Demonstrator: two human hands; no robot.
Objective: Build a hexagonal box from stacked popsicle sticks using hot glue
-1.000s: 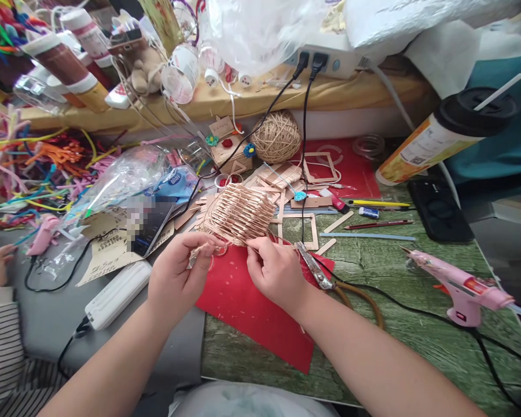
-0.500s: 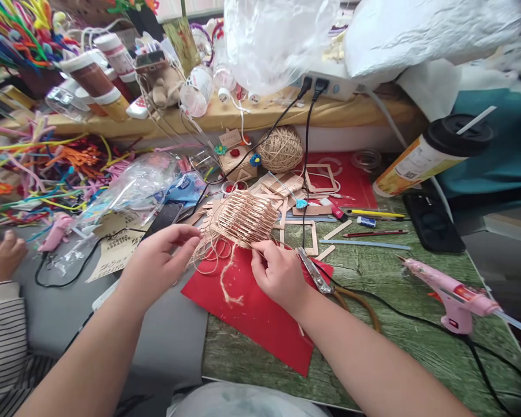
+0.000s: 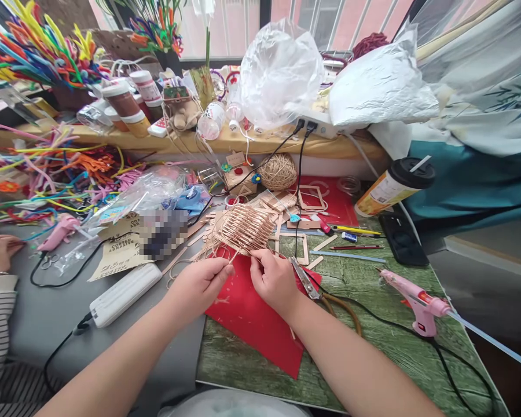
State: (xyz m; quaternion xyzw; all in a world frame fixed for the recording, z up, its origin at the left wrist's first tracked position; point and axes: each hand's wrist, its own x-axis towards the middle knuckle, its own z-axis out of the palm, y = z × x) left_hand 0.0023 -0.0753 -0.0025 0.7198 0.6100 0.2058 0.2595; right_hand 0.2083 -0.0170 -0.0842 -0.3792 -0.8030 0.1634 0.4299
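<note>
A tan piece of twine weaving (image 3: 245,227), ridged in rows, stands over a red sheet (image 3: 260,336). My right hand (image 3: 272,279) pinches its near lower edge between thumb and fingers. Just left of that, my left hand (image 3: 208,285) is closed on a strand of twine (image 3: 238,255) that runs up to the weaving. Loose loops of twine hang at the weaving's left side. Scissors or pliers with metal jaws (image 3: 304,279) lie beside my right wrist.
A pink glue gun (image 3: 417,301) rests at right, its cord crossing the green table. Behind are a twine ball (image 3: 278,171), craft sticks (image 3: 306,252), a drink cup (image 3: 395,185) and a phone (image 3: 403,240). At left are a white power strip (image 3: 125,294) and another person's hand (image 3: 0,252).
My left hand has moved right and down, closer to my right hand, and now grips the twine strand. The right hand stays at the weaving's edge. The camera view has tilted up.
</note>
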